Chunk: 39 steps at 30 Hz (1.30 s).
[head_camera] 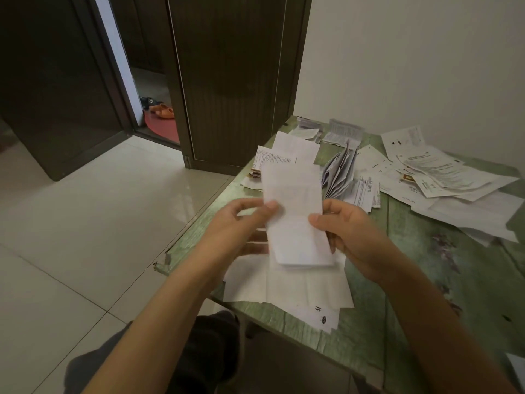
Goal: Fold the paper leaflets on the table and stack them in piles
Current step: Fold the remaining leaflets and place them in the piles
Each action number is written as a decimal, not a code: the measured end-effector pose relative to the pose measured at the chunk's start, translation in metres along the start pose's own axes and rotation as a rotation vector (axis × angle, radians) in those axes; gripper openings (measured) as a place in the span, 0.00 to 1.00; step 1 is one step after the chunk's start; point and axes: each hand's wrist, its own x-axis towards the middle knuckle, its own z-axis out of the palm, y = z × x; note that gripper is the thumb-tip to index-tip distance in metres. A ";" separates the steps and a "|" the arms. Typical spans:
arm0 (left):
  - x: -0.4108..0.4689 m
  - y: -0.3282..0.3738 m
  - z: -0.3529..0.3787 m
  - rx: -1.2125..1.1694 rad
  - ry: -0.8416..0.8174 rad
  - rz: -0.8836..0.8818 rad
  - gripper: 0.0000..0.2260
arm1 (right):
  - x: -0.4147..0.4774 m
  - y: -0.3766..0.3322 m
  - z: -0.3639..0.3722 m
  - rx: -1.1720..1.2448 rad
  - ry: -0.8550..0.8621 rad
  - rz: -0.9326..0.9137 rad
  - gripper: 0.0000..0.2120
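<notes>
Fingers point(318, 221) around folded leaflet point(292, 191)

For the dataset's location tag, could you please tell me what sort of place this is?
Probably a room in a home: orange slippers lie by a red mat beyond the doorway, the floor is glossy pale tile, and leaflets litter a table with a worn green cover.

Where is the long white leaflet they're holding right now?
In the head view the leaflet is at centre, above the green table near its left edge, pinched between the left hand and right hand, over a flat white sheet.
</notes>
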 end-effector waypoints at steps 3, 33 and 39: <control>-0.003 -0.008 0.012 0.134 0.040 0.040 0.04 | 0.000 0.002 0.007 -0.009 0.004 0.010 0.06; -0.001 -0.022 0.034 0.098 0.347 0.211 0.03 | -0.003 0.008 0.015 -0.132 -0.096 -0.040 0.12; 0.002 -0.019 0.034 0.085 0.473 0.169 0.08 | -0.005 0.002 0.014 -0.013 -0.134 -0.051 0.12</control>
